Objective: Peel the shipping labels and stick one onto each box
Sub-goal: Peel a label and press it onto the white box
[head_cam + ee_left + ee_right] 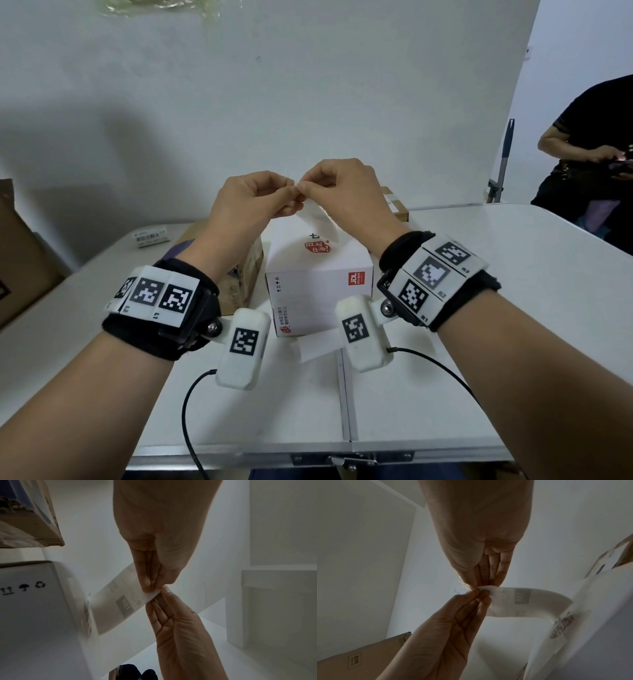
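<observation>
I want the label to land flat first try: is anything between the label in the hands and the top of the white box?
Nothing visible: the label pinched by left hand and right hand hangs directly over the white box.

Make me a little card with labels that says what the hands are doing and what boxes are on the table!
left hand: pinches one end of the shipping label
right hand: pinches the same end
shipping label: curls down toward the white box
white box: on the table, under the hands
brown box: left of the white box
table: white
</observation>
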Demonstrator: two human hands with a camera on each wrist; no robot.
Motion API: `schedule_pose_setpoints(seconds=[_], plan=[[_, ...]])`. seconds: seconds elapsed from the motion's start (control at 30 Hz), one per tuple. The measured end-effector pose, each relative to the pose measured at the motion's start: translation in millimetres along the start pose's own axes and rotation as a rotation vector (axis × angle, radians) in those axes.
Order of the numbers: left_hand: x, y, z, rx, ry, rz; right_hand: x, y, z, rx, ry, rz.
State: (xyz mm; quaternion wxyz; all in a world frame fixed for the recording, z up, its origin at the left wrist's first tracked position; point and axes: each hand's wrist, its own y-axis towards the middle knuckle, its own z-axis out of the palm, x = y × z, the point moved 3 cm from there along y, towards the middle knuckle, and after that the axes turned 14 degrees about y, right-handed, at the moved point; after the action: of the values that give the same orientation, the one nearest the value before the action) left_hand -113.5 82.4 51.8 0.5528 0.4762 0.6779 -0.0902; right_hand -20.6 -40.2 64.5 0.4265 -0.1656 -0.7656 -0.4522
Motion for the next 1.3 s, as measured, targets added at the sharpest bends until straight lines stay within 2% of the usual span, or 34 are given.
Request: schedule_pose_setpoints(seconds=[0.27, 0.5, 0.77, 0.9, 1.3], plan=[[-2.8, -4.3, 0.7, 0.034, 0.046, -0.013, -2.7, -1.6, -1.9, 0.035, -0.013, -0.009], [-4.1, -1.4, 0.8, 0.006, 0.129, 0.001, 3.8, -0.3, -3.5, 0.038, -0.063, -0.046], [-10.0, -2.7, 0.3, 0.026, 0.254, 0.021, 5.5, 1.5, -1.5, 0.088, -0.235, -0.083], [-16.4, -4.9, 1.5, -0.008, 0.331, 0.038, 5.1, 1.5, 0.6, 0.092, -0.297, -0.113], [-16.1, -6.8, 2.4, -0.032, 0.293, 0.015, -0.6, -3.3, 0.1, 0.041, -0.162, -0.092]])
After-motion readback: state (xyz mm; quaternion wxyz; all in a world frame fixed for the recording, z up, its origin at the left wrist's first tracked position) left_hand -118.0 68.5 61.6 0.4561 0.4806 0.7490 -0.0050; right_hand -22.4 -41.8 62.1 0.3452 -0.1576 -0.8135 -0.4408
